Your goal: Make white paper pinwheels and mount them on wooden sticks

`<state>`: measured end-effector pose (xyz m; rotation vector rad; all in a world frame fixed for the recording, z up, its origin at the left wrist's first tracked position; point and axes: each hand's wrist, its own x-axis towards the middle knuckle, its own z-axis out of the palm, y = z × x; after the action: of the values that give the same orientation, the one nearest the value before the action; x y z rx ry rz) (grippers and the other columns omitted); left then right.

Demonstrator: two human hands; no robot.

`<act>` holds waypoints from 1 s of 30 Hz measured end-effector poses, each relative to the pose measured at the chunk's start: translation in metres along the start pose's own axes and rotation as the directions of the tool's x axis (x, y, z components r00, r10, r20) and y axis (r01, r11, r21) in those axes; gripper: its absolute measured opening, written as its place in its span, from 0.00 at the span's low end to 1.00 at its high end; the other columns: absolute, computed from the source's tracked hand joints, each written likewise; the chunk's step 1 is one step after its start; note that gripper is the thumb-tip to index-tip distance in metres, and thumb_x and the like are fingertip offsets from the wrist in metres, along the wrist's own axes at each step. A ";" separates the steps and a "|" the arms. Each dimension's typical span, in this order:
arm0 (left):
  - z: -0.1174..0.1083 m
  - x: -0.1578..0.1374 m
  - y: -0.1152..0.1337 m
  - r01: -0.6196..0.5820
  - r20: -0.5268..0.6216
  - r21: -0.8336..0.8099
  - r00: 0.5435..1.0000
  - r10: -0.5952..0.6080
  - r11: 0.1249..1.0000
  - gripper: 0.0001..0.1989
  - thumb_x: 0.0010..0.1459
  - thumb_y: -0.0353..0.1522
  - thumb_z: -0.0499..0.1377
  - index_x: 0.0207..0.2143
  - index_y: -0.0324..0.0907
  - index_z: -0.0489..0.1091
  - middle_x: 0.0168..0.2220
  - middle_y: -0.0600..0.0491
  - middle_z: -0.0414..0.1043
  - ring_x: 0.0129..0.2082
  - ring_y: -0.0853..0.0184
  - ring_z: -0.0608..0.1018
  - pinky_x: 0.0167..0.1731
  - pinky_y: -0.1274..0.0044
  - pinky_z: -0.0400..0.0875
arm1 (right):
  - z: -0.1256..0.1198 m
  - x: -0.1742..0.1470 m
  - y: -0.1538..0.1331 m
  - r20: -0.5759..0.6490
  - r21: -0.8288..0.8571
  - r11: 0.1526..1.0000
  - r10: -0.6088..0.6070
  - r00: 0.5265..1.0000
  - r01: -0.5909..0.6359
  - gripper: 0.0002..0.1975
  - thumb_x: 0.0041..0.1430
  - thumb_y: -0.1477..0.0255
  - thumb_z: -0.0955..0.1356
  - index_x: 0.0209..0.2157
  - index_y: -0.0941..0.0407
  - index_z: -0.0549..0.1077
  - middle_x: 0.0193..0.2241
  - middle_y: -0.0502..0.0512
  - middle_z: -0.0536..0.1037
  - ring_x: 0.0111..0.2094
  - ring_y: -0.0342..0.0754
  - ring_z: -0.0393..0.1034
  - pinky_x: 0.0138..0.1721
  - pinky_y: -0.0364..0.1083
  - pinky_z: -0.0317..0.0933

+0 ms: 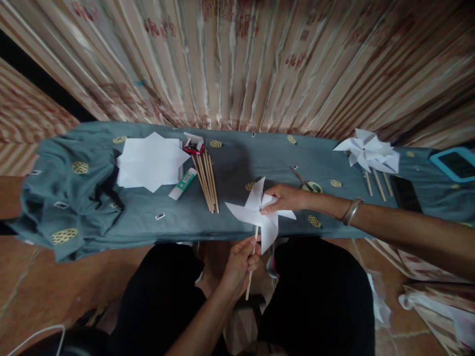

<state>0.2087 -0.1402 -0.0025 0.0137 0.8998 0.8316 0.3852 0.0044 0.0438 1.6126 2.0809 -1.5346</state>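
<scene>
A white paper pinwheel (253, 212) on a thin wooden stick (249, 283) is held between my hands at the front edge of the cloth-covered table. My left hand (241, 262) is closed around the stick, just below the paper blades. With thumb and fingers, my right hand (279, 199) grips the pinwheel at its centre from the right side; the fingers behind the paper are partly hidden. A pair of scissors (309, 186) lies just behind my right wrist. Several loose wooden sticks (208, 183) lie side by side to the left of the pinwheel.
White paper sheets (150, 160) are stacked at left, beside a glue stick box (183, 184) and a small red box of pins (194, 144). Pinwheels on sticks (367, 151), a dark phone (406, 194) and a blue-framed device (454, 164) lie at right. A pleated curtain (237, 64) hangs behind.
</scene>
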 end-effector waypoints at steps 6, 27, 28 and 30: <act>0.009 -0.001 0.006 -0.056 0.064 0.031 0.996 0.054 0.998 0.28 0.32 0.40 0.76 0.33 0.31 0.73 0.19 0.59 0.64 0.14 0.85 0.55 0.14 0.86 0.37 | -0.005 -0.014 0.012 -0.108 0.394 0.915 -0.046 0.993 0.086 0.21 0.43 0.54 0.75 0.33 0.57 0.80 0.31 0.53 0.81 0.30 0.46 0.73 0.31 0.44 0.64; 0.091 0.047 0.090 -0.424 0.313 0.118 0.874 0.372 0.898 0.20 0.36 0.35 0.74 0.31 0.34 0.73 0.19 0.59 0.65 0.15 0.82 0.60 0.14 0.86 0.46 | 0.105 -0.033 -0.003 -0.573 0.491 0.710 -0.173 0.801 0.505 0.17 0.61 0.56 0.67 0.34 0.55 0.78 0.31 0.52 0.79 0.34 0.47 0.73 0.38 0.45 0.65; 0.091 0.050 0.088 -0.419 0.313 0.116 0.876 0.368 0.900 0.20 0.36 0.34 0.74 0.31 0.34 0.73 0.19 0.59 0.65 0.15 0.82 0.60 0.14 0.86 0.46 | 0.105 -0.031 -0.006 -0.564 0.484 0.712 -0.190 0.804 0.508 0.16 0.61 0.57 0.66 0.32 0.56 0.77 0.28 0.51 0.78 0.33 0.46 0.72 0.37 0.44 0.64; 0.090 0.054 0.084 -0.409 0.309 0.112 0.880 0.360 0.905 0.19 0.37 0.35 0.73 0.30 0.35 0.74 0.19 0.59 0.65 0.15 0.81 0.60 0.15 0.86 0.48 | 0.104 -0.026 -0.008 -0.554 0.477 0.726 -0.189 0.811 0.495 0.16 0.61 0.60 0.66 0.27 0.56 0.75 0.24 0.49 0.76 0.29 0.44 0.70 0.34 0.43 0.62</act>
<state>0.2361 -0.0181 0.0469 0.4707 0.7033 1.0880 0.3416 -0.0887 0.0135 2.0497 2.4074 -2.3412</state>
